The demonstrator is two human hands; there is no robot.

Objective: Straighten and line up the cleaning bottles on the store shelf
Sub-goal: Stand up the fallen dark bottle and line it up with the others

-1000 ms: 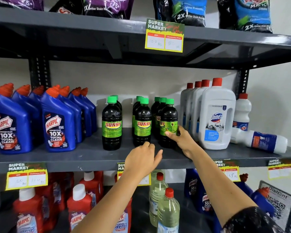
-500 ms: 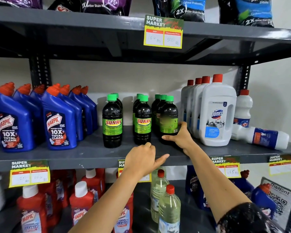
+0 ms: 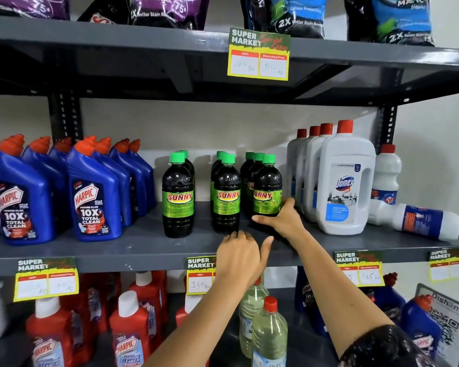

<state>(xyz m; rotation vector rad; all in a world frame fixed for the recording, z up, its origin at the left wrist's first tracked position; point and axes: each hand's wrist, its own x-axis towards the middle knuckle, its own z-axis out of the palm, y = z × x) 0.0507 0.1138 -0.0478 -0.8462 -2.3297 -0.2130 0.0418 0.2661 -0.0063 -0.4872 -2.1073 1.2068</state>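
Three short rows of dark Sunny bottles with green caps stand mid-shelf: the left row (image 3: 177,197), the middle row (image 3: 227,197) and the right row. My right hand (image 3: 286,219) wraps the base of the right row's front Sunny bottle (image 3: 266,192), thumb across the front and fingers behind its right side; the label faces forward. My left hand (image 3: 240,256) hovers at the grey shelf's front edge (image 3: 117,250) below the middle row, holding nothing, thumb stuck out. Blue Harpic bottles (image 3: 93,197) stand in rows at the left, white Domex jugs (image 3: 345,181) in a row at the right.
A white bottle with a blue label (image 3: 419,218) lies on its side at the shelf's far right, beside a small upright white bottle (image 3: 386,173). Price tags hang on the shelf edges. Red Harpic bottles and clear bottles (image 3: 269,329) fill the shelf below; detergent pouches sit above.
The right front Sunny bottle has turned in my right hand, so its logo now faces forward. My left hand has risen slightly toward the shelf edge.
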